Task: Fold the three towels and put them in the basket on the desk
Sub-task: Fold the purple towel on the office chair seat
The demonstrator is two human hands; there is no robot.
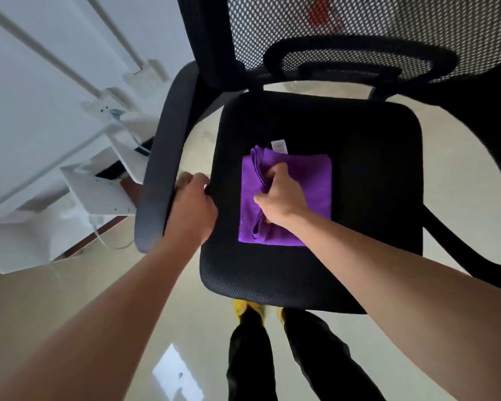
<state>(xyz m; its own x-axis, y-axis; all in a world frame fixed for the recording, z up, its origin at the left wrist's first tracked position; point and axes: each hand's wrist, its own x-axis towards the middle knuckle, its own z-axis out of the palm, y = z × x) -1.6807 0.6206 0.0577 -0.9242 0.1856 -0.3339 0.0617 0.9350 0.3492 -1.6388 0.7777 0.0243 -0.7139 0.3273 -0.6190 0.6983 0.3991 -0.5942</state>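
Note:
A purple towel (313,180), folded into a rough square with a white label at its far edge, lies on the black mesh seat (373,175) of an office chair. My right hand (281,198) rests on the towel's left half, fingers closed around a bunched fold of the cloth. My left hand (193,204) is closed on the chair's left armrest (162,157), beside the seat's left edge. Only this one towel shows. No basket or desk is in view.
The chair's mesh backrest (344,27) rises at the far side, its right armrest (498,157) curving at the right. White furniture panels with a cable (99,195) stand to the left on the glossy floor. My legs and yellow shoes (243,309) are below the seat.

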